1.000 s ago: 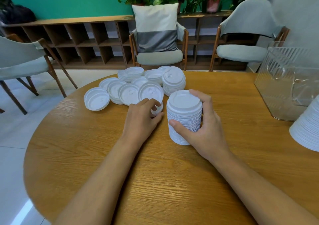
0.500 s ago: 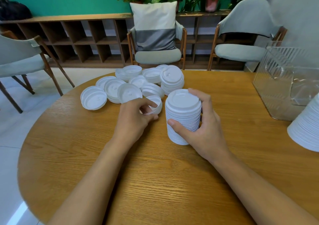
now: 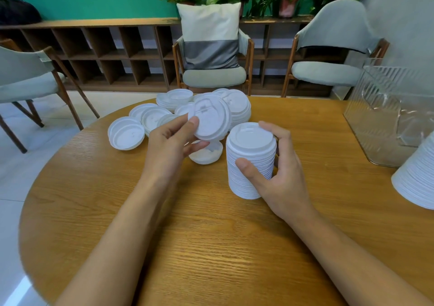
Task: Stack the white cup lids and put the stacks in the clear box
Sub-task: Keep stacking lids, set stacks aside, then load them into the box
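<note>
A round wooden table [image 3: 211,247] stands in a room with a green wall, chairs and plants. The left hand [image 3: 169,146] pinches one white lid [image 3: 211,120] between thumb and fingers, lifted above the loose lids [image 3: 150,120] near the far edge. The right hand [image 3: 277,176] is wrapped around the tall stack [image 3: 249,164] in the middle of the table. I think the lid should go flat and straight onto the stack top, with the right hand holding the stack steady so it does not lean. The clear box [image 3: 385,117] at the right edge is cut off, so its inside is hard to see. Another stack [image 3: 418,178] by the right edge is cut off too.
</note>
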Motion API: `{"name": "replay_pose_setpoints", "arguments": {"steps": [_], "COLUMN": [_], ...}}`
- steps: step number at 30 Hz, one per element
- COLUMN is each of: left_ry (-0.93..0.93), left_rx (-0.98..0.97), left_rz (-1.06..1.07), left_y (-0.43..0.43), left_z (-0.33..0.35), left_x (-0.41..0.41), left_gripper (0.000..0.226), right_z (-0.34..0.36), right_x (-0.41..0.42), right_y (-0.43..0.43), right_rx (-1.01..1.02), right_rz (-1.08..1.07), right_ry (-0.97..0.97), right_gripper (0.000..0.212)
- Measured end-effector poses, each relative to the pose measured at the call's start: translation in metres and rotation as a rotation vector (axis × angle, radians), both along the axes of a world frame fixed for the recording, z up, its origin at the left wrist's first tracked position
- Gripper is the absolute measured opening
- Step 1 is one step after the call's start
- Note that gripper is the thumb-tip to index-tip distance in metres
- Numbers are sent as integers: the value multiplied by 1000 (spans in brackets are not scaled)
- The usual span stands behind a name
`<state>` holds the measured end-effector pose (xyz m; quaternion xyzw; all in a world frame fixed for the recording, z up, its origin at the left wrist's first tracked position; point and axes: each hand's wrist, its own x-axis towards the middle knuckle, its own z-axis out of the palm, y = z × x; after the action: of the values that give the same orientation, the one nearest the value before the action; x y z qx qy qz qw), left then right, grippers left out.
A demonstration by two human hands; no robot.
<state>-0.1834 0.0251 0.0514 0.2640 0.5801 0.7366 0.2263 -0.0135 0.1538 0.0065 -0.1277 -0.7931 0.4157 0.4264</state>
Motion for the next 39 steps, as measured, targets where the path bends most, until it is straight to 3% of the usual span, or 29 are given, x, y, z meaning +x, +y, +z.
{"name": "replay_pose_setpoints", "arguments": {"steps": [2,4,10,14,18,22,26,39], "left_ry": [-120,-112,365,501,560,512,468,618], "left_rx": [48,47,-61,-81,-122,-102,-36,-101], "left_rz": [-81,-148,-74,-26,-13,-157,-143,-133], "left_y": [-1,1,10,14,12,9,10,8], "left_z": [3,4,-8,-10,-10,-7,-6,-15], "left_x": [1,4,20,31,31,30,33,19], "left_gripper": [21,27,22,18,39,55,56,48], "right_z": [0,0,-1,0,0,-1,0,1], "right_x": [0,0,-1,-2,-2,-2,-1,1], "right_y": [0,0,1,1,0,-1,-1,-1], "right_rx": [3,7,30,69,74,56,35,26], "right_rz": [0,2,32,16,12,13,36,54], "right_ry": [8,18,14,13,12,13,1,-41], "right_gripper": [69,73,87,78,74,75,79,75]}}
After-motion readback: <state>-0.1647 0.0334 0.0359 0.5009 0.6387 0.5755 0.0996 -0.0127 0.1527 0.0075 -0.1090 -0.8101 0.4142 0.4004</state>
